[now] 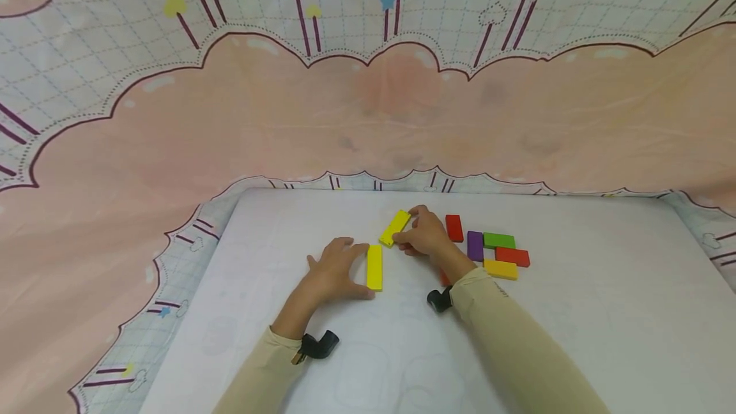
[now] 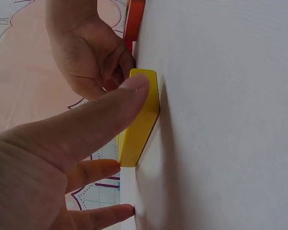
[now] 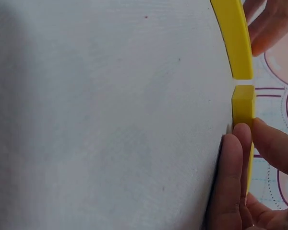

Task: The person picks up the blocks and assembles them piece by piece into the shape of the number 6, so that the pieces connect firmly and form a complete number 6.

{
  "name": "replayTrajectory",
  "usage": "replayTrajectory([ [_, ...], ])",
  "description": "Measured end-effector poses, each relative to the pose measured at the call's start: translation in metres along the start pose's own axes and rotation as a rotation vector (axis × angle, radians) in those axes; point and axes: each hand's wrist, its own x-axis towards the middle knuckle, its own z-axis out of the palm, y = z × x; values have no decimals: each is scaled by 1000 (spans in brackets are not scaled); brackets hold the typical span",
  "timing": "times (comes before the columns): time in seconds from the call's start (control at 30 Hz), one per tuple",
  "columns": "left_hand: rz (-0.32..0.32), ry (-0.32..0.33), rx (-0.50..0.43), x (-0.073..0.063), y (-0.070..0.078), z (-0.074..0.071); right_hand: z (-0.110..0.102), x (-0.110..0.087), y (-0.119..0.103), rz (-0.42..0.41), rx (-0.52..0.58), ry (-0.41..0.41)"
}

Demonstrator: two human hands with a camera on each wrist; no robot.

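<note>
My right hand (image 1: 427,235) is pinching the far yellow block (image 1: 395,227). My left hand (image 1: 332,275) is spread along the near yellow block (image 1: 374,268), left and nearer on the tabletop (image 1: 604,312); can't tell if it's gripping. They look light, stiff, kinda smooth, so I'd grab opposite sides mid-length.

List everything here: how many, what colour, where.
Table: one, white, foreground
Patterned cloth: one, peach and white, behind the table
Yellow blocks: two, yellow, mid-table
Red blocks: two, red, right of the yellow pair
Purple block: one, purple, between the reds
Green block: one, green, beyond the nearer red
Amber block: one, orange-yellow, before that red
Reddish piece: one, orange-red, mostly hidden, near-left of purple
Wrist devices: two, black, at the wrists
Sleeves: two, beige, bottom
Left grip: one, at the nearer yellow
Right grip: one, on the farther yellow
</note>
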Motion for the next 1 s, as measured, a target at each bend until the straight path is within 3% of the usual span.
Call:
replayTrajectory([
  [0.6, -48, -18, -12, 10, 9, 0, -4, 9, -3, -55, -124, 14],
  [1.0, -53, -16, -1, 12, 10, 1, -1, 8, -5, -38, -158, 22],
])
